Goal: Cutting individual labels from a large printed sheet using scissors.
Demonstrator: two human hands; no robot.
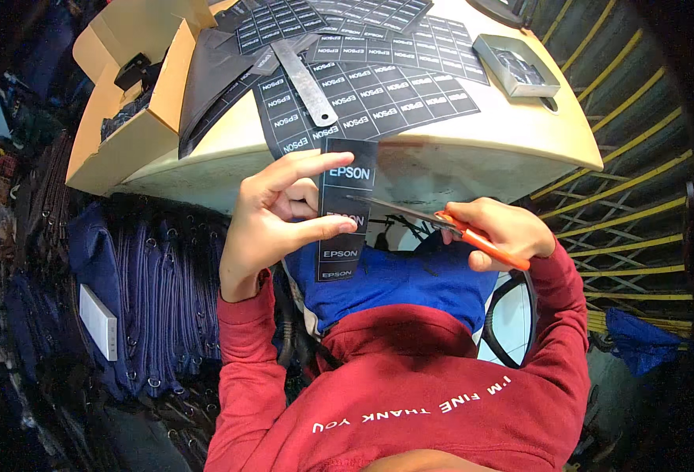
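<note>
My left hand (280, 204) pinches a narrow black strip of printed labels (337, 253) between thumb and fingers, holding it upright in front of the table edge. White lettering and thin pale lines divide the strip into several labels. From the right, my right hand (504, 230) grips a pair of scissors (485, 241) by its orange handles. The scissor blades point left and reach the strip at a line between two labels, near my left fingers. Whether the blades are cutting into it, I cannot make out.
On the cream table (520, 126) lie several black label sheets (394, 98) with a steel ruler (304, 85) across them. An open cardboard box (138, 118) stands at the left, and a small grey tray (516, 66) at the right. Dark blue straps (166, 307) hang below left.
</note>
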